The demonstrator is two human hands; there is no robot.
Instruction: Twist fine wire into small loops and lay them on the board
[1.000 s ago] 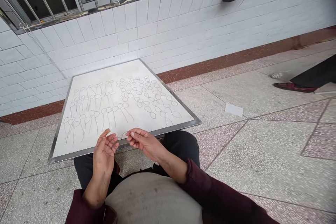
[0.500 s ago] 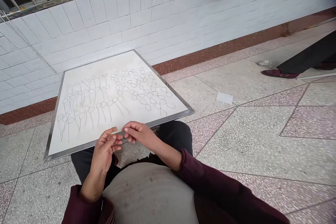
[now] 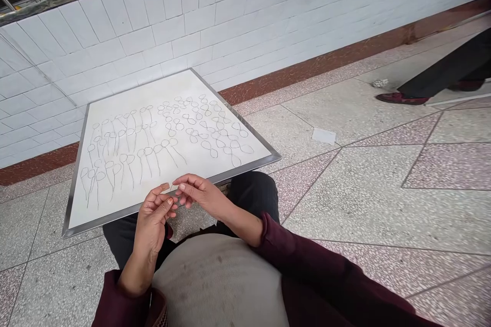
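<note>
A white board with a metal rim [image 3: 72, 199] rests on my knees, tilted toward the tiled wall. Several thin looped threads [image 3: 164, 135] lie on it in rows. My left hand [image 3: 153, 219] and my right hand [image 3: 199, 195] meet at the board's near edge, fingertips pinched close together. Whatever they pinch is too fine to make out. Both wrists come out of dark red sleeves.
A white tiled wall [image 3: 238, 20] with a brown skirting runs behind the board, with window bars above. Another person's dark trouser leg and red shoe [image 3: 401, 98] stand on the speckled floor at the right. A small white scrap [image 3: 324, 136] lies on the floor.
My hands, apart with fingers loose a second ago, have come together so that the fingertips pinch. The view has tipped downward slightly. The other person's shoe has shifted left.
</note>
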